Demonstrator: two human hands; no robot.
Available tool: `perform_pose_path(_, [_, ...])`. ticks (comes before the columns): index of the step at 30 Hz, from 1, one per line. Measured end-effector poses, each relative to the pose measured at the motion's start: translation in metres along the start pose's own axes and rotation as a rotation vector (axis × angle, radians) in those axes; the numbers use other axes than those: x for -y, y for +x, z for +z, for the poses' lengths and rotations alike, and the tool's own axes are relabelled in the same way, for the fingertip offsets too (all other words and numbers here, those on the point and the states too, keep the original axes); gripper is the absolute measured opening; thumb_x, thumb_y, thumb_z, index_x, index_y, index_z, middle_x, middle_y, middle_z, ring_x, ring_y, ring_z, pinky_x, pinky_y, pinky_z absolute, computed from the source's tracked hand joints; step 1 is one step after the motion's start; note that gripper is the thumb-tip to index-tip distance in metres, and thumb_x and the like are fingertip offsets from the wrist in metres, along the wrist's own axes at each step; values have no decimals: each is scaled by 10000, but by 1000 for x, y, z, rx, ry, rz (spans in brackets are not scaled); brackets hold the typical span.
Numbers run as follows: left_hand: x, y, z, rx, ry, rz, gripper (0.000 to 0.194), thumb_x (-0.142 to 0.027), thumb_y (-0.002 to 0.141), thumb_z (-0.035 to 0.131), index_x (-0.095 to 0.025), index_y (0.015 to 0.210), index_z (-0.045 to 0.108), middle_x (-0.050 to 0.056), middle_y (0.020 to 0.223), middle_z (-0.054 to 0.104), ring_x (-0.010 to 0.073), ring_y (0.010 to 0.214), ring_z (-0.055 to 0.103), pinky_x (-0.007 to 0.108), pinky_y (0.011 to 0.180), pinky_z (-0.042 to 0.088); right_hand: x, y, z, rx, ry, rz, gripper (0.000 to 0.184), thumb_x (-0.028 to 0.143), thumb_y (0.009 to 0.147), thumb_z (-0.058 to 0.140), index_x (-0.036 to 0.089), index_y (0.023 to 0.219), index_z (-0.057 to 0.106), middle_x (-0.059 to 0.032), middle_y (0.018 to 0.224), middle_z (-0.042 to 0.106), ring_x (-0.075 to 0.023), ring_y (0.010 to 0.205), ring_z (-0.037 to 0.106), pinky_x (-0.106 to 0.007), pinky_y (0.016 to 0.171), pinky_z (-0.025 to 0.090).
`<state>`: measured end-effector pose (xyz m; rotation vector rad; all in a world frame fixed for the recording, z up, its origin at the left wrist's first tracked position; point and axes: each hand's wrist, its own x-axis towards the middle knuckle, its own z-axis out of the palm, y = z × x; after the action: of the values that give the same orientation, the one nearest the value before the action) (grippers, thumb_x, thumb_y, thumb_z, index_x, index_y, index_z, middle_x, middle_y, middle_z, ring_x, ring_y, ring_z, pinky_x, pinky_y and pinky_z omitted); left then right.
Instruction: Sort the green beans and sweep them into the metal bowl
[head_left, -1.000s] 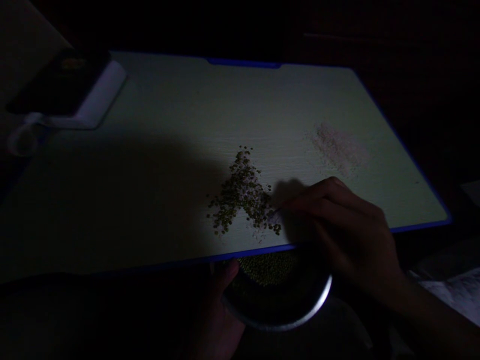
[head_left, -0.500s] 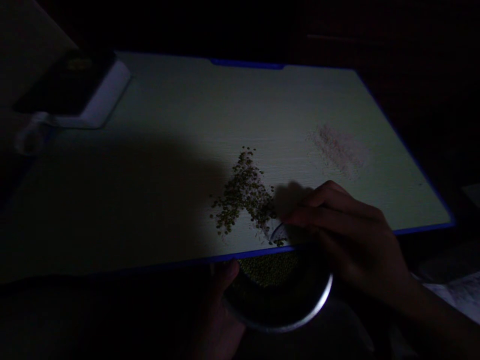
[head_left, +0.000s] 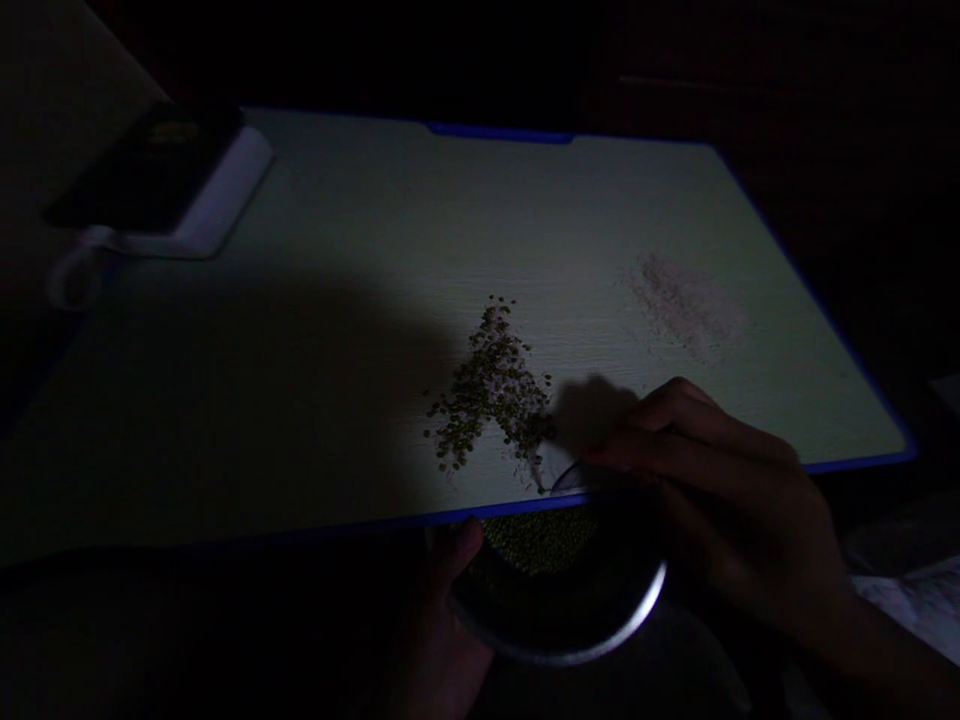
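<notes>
The scene is very dark. A pile of green beans mixed with pale grains lies on a pale tabletop with a blue rim. My left hand grips a round metal bowl just below the table's near edge; green beans lie in the bowl. My right hand rests at the table's near edge above the bowl, fingers held together and curled, fingertips just right of the pile. I cannot make out whether anything is between those fingers.
A separate patch of pale pinkish grains lies at the table's right. A dark flat device on a white stand sits at the far left corner. White cloth or paper shows at the lower right.
My right hand has drawn back from the pile toward the table's near edge and over the bowl. A few beans at the pile's near side are gone from the table. The left hand and bowl stay put.
</notes>
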<state>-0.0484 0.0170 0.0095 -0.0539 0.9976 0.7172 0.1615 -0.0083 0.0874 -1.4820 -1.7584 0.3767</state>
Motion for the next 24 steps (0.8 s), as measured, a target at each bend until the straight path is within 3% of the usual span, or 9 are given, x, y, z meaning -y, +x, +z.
perform_pose_path(3, [0,0,-1,2,-10,-17,519,-265,802,786,-321,1312,705,30,1081,850,333,1173,727,495,1067,537,1,2,4,-6,-32,-13,315,25,926,539,184,1115,734,-81,932,694,-214,888,631,-346,681,528])
perform_pose_path(8, [0,0,-3,21,-39,1,594,-256,735,856,-346,1301,701,12,1010,858,335,1121,749,490,1022,572,0,4,9,23,19,-18,325,8,930,526,166,1125,733,-78,937,687,-207,919,606,-336,698,522])
perform_pose_path(16, [2,3,-5,119,-31,53,534,-234,920,667,-340,1438,591,20,932,849,293,1216,705,479,1087,521,1,-6,-3,14,-3,16,292,32,925,533,164,1094,732,-82,942,691,-196,877,637,-332,672,529])
perform_pose_path(21, [1,-1,-5,78,4,27,568,-249,782,822,-343,1325,688,10,932,850,324,1161,732,458,997,587,3,-10,-9,-43,-76,55,276,77,936,566,210,1130,710,-81,988,702,-218,886,667,-360,683,540])
perform_pose_path(24, [0,-3,-3,79,-3,20,540,-258,769,833,-344,1288,715,11,978,853,321,1144,738,460,1008,578,2,-11,-7,-58,-120,59,250,89,944,585,213,1125,706,-79,981,713,-217,882,674,-347,673,537])
